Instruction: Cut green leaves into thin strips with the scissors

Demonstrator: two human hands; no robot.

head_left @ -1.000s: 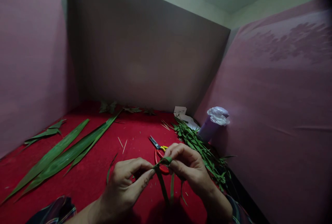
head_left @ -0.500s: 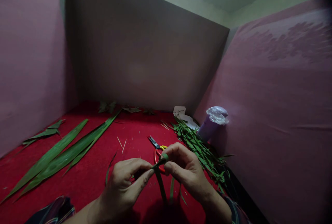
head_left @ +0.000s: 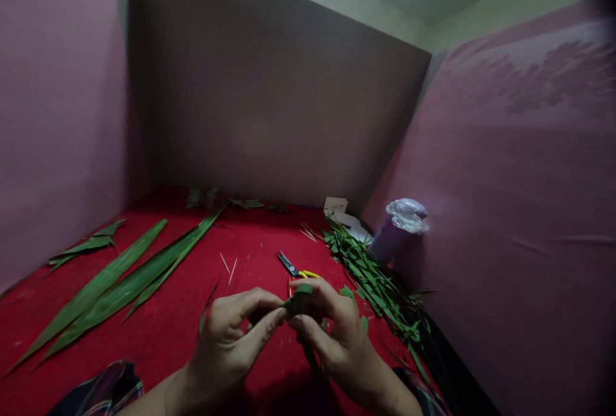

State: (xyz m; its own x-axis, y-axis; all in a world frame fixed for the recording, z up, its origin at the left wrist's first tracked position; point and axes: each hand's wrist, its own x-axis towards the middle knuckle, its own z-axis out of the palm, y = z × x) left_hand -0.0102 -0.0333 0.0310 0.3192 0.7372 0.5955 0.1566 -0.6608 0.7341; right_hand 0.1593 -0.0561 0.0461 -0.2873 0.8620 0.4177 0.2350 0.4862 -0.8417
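Note:
Between my two hands is a narrow green leaf strip (head_left: 303,290), bent into a small loop at its top. My left hand (head_left: 240,332) pinches it with thumb and index finger from the left. From the right, my right hand (head_left: 337,326) closes thumb and fingers on the same strip, and its fingers partly cover it. A tail of the strip hangs below, half hidden by my right hand. Just beyond my hands lie scissors (head_left: 290,266) with red and yellow handles, blades pointing away to the left.
Long green leaves (head_left: 120,287) lie on the red cloth (head_left: 183,339) at left. Two thin sticks (head_left: 229,268) rest mid-cloth. At right are a heap of cut leaf strips (head_left: 370,275), white papers (head_left: 349,223) and a plastic-topped purple roll (head_left: 397,230). Pink walls flank both sides.
My right hand has moved left, close against my left hand, and the looped leaf strip has shifted with it. My left hand stays nearly in place. The view has shifted slightly.

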